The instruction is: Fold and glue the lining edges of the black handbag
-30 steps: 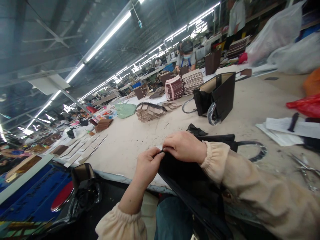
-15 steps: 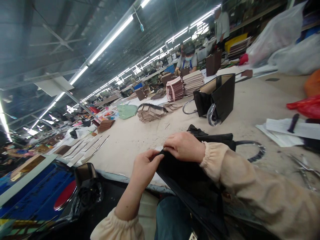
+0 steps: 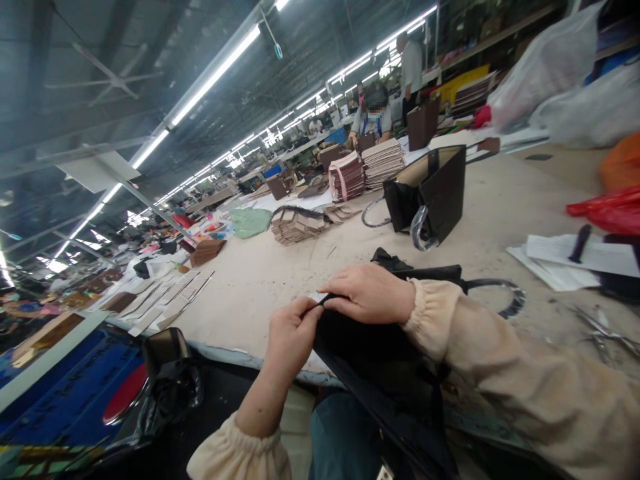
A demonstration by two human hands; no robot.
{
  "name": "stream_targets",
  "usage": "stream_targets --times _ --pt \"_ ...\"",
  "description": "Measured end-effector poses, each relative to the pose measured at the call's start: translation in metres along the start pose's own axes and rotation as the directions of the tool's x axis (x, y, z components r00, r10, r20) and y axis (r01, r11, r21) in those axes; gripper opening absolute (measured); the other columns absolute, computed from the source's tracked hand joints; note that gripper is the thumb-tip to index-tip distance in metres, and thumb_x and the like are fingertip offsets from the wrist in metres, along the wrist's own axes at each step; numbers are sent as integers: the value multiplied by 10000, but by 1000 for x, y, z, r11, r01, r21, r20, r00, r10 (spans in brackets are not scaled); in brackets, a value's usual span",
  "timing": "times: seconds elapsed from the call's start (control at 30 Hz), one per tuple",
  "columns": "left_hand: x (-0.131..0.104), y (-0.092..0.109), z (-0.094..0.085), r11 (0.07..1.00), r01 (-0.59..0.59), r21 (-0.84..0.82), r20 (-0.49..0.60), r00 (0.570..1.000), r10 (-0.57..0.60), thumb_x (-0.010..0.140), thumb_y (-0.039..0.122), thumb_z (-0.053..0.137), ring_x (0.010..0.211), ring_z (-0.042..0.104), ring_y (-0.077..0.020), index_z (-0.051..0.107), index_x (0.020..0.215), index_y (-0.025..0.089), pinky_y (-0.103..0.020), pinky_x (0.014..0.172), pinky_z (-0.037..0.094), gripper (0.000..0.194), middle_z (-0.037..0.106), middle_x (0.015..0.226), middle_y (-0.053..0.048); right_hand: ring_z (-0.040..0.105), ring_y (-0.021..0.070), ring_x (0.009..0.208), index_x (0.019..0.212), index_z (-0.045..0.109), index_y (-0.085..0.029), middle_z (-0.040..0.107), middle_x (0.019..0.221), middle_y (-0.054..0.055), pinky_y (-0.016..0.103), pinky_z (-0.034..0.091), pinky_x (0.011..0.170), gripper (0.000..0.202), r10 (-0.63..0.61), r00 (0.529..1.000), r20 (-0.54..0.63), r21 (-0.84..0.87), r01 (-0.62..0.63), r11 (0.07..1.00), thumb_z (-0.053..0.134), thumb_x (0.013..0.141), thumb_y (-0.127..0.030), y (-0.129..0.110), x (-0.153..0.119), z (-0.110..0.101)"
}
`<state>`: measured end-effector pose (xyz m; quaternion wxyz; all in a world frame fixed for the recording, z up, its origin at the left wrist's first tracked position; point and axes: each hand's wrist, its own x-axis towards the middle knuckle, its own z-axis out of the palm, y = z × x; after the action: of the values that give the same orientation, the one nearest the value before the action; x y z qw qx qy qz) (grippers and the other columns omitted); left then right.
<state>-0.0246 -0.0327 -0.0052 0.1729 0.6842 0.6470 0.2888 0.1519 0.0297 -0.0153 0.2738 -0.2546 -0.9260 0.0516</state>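
A black bag [image 3: 380, 373] hangs over the near table edge in front of me, its inside dark. My left hand [image 3: 295, 333] pinches its upper left corner between thumb and finger. Beside it, my right hand [image 3: 367, 293] has its fingers closed on the same edge, the fingertips of both hands nearly touching. Just behind my right hand lie a black piece with a plastic-wrapped handle [image 3: 500, 293] and a small crumpled black scrap [image 3: 387, 259]. A finished-looking dark bag [image 3: 440, 193] stands open farther back on the table.
The pale table [image 3: 250, 280] carries brown stacked pieces [image 3: 297, 223], a green bag [image 3: 250, 221], banded stacks [image 3: 347, 177], scissors [image 3: 607, 330], papers [image 3: 555, 263] and a red plastic bag [image 3: 607, 210]. A blue bin [image 3: 65, 393] is at lower left. A person [image 3: 373, 120] sits across.
My right hand's fingers have shifted slightly left along the black edge, and the left thumb has drawn in closer. The view has moved a little; a standing person behind appears farther left.
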Motion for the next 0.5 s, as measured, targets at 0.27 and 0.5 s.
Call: stream_targets --times 0.27,0.5 --pt "-6 -2 -14 998 57 -25 109 993 -54 827 442 436 591 436 -117 594 648 148 -209 554 324 378 487 563 21 565 156 758 828 644 -208 660 820 25 251 308 625 218 20 1000 -12 -92 -21 996 520 862 -384 1 2 9" --pt "-23 -4 -22 987 103 -125 210 975 -75 817 442 470 724 507 -163 652 867 141 -226 650 378 356 601 735 -15 578 169 833 982 658 -234 672 920 31 257 343 689 239 6 1000 23 -33 -5 999 513 866 -385 6 2 5"
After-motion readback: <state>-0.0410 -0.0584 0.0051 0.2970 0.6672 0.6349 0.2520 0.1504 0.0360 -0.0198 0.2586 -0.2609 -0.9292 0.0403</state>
